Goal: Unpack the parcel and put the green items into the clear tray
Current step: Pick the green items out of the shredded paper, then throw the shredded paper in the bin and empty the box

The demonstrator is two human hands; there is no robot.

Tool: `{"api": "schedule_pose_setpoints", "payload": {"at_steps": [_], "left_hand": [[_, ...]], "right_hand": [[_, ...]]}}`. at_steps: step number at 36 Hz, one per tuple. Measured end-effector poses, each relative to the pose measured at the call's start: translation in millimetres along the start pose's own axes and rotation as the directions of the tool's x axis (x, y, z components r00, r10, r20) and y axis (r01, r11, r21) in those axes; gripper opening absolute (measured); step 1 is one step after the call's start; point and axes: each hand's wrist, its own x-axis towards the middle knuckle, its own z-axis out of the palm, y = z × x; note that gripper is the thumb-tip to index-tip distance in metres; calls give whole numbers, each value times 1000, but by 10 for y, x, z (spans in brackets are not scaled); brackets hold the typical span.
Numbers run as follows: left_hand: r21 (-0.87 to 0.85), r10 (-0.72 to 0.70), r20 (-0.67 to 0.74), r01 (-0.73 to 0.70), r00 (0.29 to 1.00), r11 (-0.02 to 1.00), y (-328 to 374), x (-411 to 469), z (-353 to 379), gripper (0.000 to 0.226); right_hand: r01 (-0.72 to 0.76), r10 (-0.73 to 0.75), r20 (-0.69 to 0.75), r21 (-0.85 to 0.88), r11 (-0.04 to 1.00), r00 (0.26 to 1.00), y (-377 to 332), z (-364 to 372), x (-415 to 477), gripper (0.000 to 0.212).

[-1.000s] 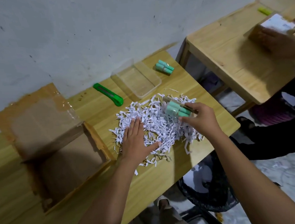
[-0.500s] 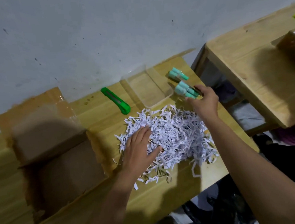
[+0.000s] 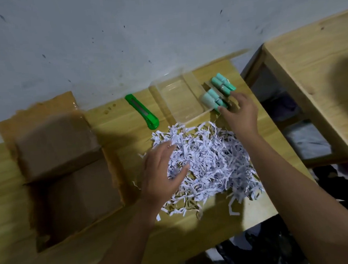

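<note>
- While the right hand (image 3: pixel 238 114) pinches a mint-green bundle (image 3: pixel 212 99) between thumb and fingertips, the bundle sits at the right-hand edge of the clear tray (image 3: pixel 179 102), and I cannot tell whether it rests on the rim or on the bench just outside it.
- That grip is narrow and closed on the near end of the bundle; the far, rounded ends point away from the person and slightly left, toward the tray.
- A second green bundle (image 3: pixel 223 84) lies on the bench (image 3: pixel 114 124) just beyond the first, beside the tray's right wall, with its long axis running much the same way.
- The relation that matters: the tray lies directly left of the held bundle, so a short leftward shift should drop it inside, long axis roughly along the tray's length. The tray looks empty so far.
- The right hand is much the nearer to both bundles and the tray.
- The left hand (image 3: pixel 163 170) lies flat and spread, holding nothing, on the pile of shredded paper (image 3: pixel 213 162) in front of the tray.
- A green box cutter (image 3: pixel 142 111) lies left of the tray; it is green too, though probably a tool, not parcel contents.
- An opened cardboard box (image 3: pixel 67 167) sits at the far left, well apart from the tray.
</note>
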Motion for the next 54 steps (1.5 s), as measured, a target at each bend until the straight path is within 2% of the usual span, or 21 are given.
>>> {"api": "schedule_pose_setpoints", "payload": {"at_steps": [3,6,8,11,15,17,18,21,23,26,28,33,36,38,40,43,47,52,54], "left_hand": [[-19,-187,-27,186,982,982,-48,36,-7,61],[-72,-365,59,369,929,927,-81,116,7,61],[-116,-349,97,359,932,926,-79,122,33,55],[-151,-265,163,290,950,945,-43,78,61,52],[-161,-80,309,135,948,978,11,-8,48,48],[-153,-8,270,52,963,987,28,-66,6,48],[-144,-20,220,53,975,988,23,-105,-15,48],[-132,-199,31,202,979,970,-7,-245,-79,54],[-167,-318,-8,312,948,935,-17,-350,-94,61],[-174,-383,75,390,921,904,-3,-492,-69,77],[-123,-380,144,397,914,910,5,-550,-11,81],[-70,-308,247,334,919,940,109,-455,155,77],[-137,-249,305,301,919,944,218,-335,264,72],[-202,-226,339,305,913,931,301,-267,326,65],[-283,-221,350,328,910,901,373,-212,370,62],[-428,-226,347,368,910,825,522,-146,371,53],[-630,-250,424,481,871,610,755,-84,303,43],[-704,-269,530,594,804,389,936,-123,390,42],[-723,-264,536,597,802,347,1044,-164,438,41]], "right_hand": [[-81,84,-97,36,996,992,87,-71,-201,38],[-129,127,-38,-40,991,991,203,-74,-361,33],[-87,93,67,-82,993,993,241,-45,-463,31],[43,-35,204,-33,999,978,158,-14,-642,25],[210,-203,417,29,977,886,39,-55,-913,28],[212,-219,379,62,975,899,52,-151,-1047,28],[187,-200,327,70,980,924,83,-215,-1117,30],[74,-85,154,74,994,984,194,-451,-1361,46],[15,-21,88,68,998,996,322,-568,-1527,62],[-50,47,104,27,998,993,502,-597,-1744,87],[-91,83,159,40,995,984,548,-518,-1849,93],[-30,25,148,29,999,989,459,-172,-1862,89],[-21,6,129,117,993,992,294,56,-1773,87],[-49,26,111,212,976,993,175,165,-1724,73],[-116,90,95,318,941,991,90,218,-1691,60],[-196,179,82,425,884,981,28,227,-1663,51],[-206,210,52,524,827,976,55,243,-1676,46],[-226,280,2,595,771,960,89,187,-1717,44],[-227,315,-37,615,755,949,120,88,-1756,43]]}}
